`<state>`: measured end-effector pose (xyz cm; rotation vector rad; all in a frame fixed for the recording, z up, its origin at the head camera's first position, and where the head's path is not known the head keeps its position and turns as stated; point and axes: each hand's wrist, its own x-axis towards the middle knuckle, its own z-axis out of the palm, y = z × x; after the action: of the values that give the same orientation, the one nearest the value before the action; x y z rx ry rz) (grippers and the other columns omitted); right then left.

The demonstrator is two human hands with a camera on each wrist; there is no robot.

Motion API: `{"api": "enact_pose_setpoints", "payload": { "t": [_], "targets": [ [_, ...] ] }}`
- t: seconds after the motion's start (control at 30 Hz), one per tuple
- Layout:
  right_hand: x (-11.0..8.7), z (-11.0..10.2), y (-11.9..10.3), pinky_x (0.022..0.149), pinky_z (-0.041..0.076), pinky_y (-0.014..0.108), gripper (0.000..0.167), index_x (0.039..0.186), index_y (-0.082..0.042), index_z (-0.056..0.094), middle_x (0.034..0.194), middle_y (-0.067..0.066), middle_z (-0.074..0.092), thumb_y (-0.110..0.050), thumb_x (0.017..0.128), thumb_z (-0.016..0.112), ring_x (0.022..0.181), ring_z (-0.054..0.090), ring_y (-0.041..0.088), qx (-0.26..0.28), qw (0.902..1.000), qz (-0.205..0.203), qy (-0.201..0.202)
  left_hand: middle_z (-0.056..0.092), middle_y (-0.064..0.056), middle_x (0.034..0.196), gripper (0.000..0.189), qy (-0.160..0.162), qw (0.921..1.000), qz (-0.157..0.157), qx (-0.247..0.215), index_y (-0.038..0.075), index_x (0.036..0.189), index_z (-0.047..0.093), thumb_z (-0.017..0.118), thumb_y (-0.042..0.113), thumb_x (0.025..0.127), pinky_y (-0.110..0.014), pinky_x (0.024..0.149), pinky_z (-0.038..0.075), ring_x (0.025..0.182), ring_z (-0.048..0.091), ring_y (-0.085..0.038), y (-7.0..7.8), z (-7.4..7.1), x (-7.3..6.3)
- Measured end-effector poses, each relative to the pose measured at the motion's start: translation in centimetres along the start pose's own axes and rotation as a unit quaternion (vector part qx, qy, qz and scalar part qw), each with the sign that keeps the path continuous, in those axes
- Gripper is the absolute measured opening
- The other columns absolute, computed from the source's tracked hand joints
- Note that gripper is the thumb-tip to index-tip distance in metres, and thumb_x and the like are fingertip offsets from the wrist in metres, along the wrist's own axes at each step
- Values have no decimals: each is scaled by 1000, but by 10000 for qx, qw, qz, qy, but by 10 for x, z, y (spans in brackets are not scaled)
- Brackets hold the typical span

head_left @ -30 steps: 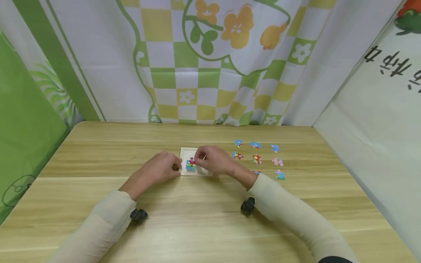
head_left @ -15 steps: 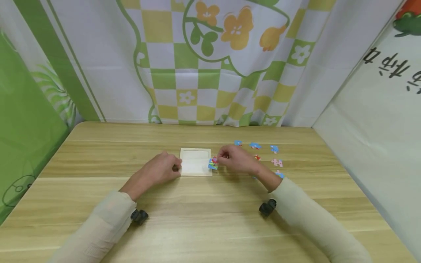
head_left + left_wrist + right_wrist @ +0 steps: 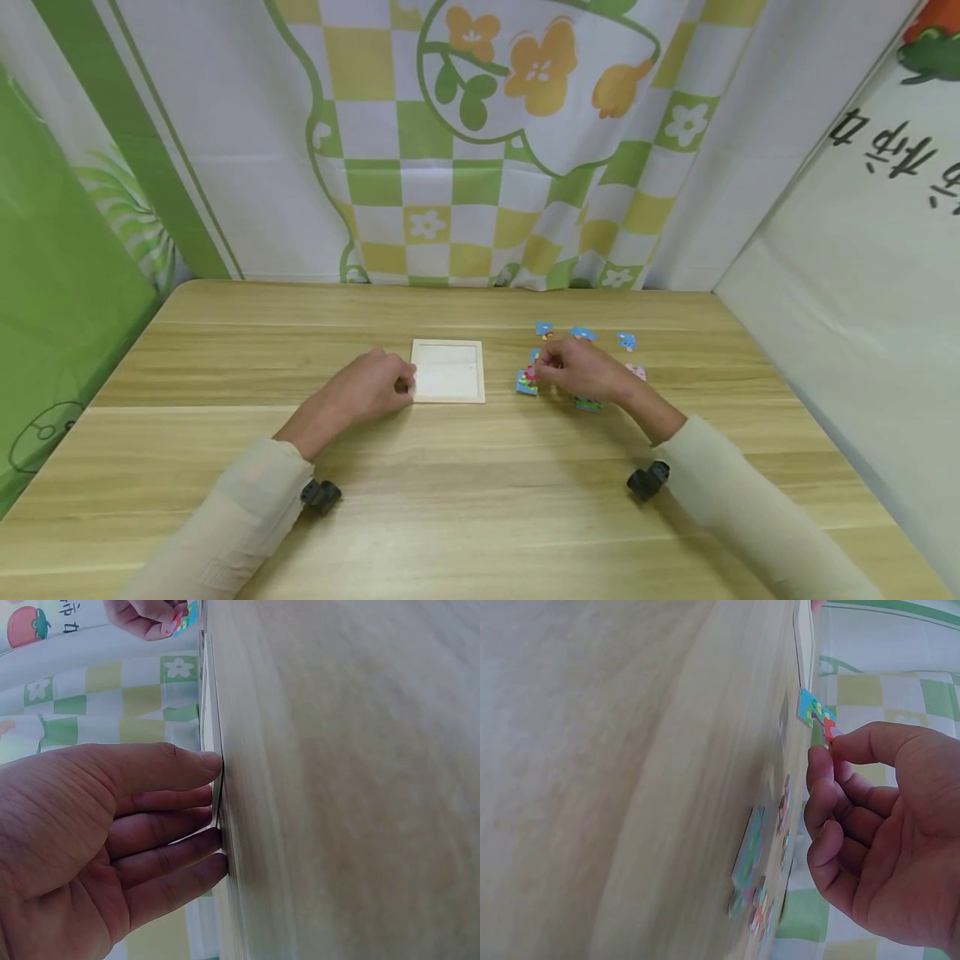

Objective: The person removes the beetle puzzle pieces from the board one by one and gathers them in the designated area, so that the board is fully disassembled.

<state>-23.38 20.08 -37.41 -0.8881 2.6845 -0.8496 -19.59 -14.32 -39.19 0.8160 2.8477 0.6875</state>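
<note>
In the head view my right hand (image 3: 585,368) is over the puzzle pieces on the right. It pinches a jigsaw piece (image 3: 815,709), blue with red, green and yellow print, between thumb and forefinger, held above the table in the right wrist view. A square, pale wooden puzzle tray (image 3: 448,399) lies flat to its left with bare board inside its rim. At the tray's left edge rests my left hand (image 3: 369,385). Its thumb and fingers extend to that edge and the tabletop, as the left wrist view (image 3: 135,825) shows.
Several loose jigsaw pieces lie in rough rows around and under my right hand, among them a blue piece (image 3: 626,340) at the back right and a green-and-blue one (image 3: 588,405) in front. A patterned curtain (image 3: 525,183) hangs behind the wooden table (image 3: 465,500).
My right hand has lifted the puzzle piece out of the tray and carried it right, over to the loose pieces. The left hand stays at the tray's left edge.
</note>
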Motion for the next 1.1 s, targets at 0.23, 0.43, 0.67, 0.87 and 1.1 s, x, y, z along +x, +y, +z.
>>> {"api": "enact_pose_setpoints", "payload": {
  "t": [0.23, 0.43, 0.67, 0.87, 1.1],
  "targets": [
    [-7, -3, 9, 61, 44, 28, 21, 84, -4, 71, 78, 3, 69, -9, 102, 61, 61, 49, 8, 270, 9995, 123, -123, 65, -24, 129, 32, -44, 10000, -64, -47, 14, 63, 53, 65, -4, 88, -22, 53, 32, 56, 37, -7, 1, 0, 1],
    [-7, -1, 14, 55, 39, 25, 22, 80, -4, 69, 74, 2, 68, -6, 101, 61, 59, 49, 6, 216, 9997, -11, -115, 72, -15, 117, 31, -52, 9999, -105, 60, 14, 64, 55, 66, -2, 87, -22, 53, 33, 55, 37, -8, 1, -1, 2],
    [-5, 1, 18, 53, 37, 24, 22, 79, -5, 69, 70, 1, 64, -6, 100, 63, 55, 45, 4, 237, 9997, 31, -79, 63, 0, 80, 31, 16, 9999, -25, 170, 15, 63, 55, 67, -2, 86, -23, 53, 32, 56, 38, -8, 1, -1, 2],
    [-4, 3, 22, 55, 39, 24, 20, 79, -6, 70, 67, -2, 60, -4, 98, 62, 55, 45, 5, 63, 10000, -18, -17, 52, 3, 72, 32, 5, 9998, 5, 175, 16, 63, 53, 66, -2, 86, -23, 53, 31, 55, 36, -7, 0, -1, 1],
    [-3, 4, 24, 62, 45, 28, 16, 84, -8, 72, 72, -3, 63, -7, 97, 62, 63, 52, 9, -87, 9998, 125, 87, 61, -3, 81, 31, 45, 9998, 91, 156, 14, 65, 54, 66, -4, 87, -23, 53, 31, 56, 37, -8, -1, -1, 1]
  ]
}}
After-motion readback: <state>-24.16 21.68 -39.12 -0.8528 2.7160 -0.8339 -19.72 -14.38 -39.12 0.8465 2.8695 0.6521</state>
